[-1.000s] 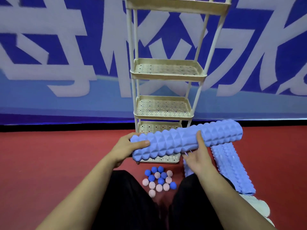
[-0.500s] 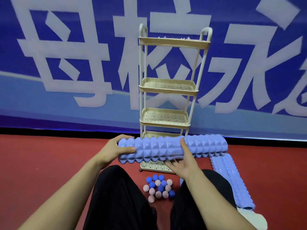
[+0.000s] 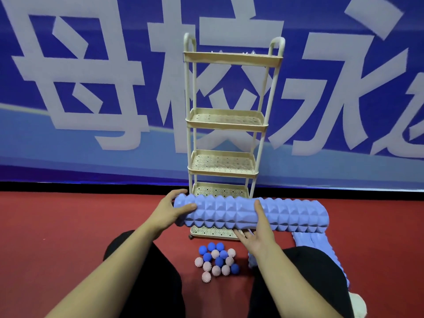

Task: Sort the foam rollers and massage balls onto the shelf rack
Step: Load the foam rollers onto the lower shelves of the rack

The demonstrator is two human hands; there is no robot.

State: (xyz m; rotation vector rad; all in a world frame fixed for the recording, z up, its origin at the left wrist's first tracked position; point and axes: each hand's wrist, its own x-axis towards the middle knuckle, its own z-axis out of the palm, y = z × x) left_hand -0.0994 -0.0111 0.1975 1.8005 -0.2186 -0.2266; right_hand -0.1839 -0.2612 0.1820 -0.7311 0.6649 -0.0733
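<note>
The left hand (image 3: 168,212) grips the left end of a ridged blue foam roller (image 3: 250,214), held level in front of the bottom tier of the cream shelf rack (image 3: 226,125). The right hand (image 3: 258,235) clamps the roller mid-length, thumb on top. Blue and pink massage balls (image 3: 216,261) lie clustered on the red floor (image 3: 68,226) below. A second roller (image 3: 321,251) lies on the floor at right.

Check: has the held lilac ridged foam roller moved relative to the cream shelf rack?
Yes. The lilac ridged foam roller has levelled out across the cream shelf rack's bottom tier; earlier its right end tilted higher.
</note>
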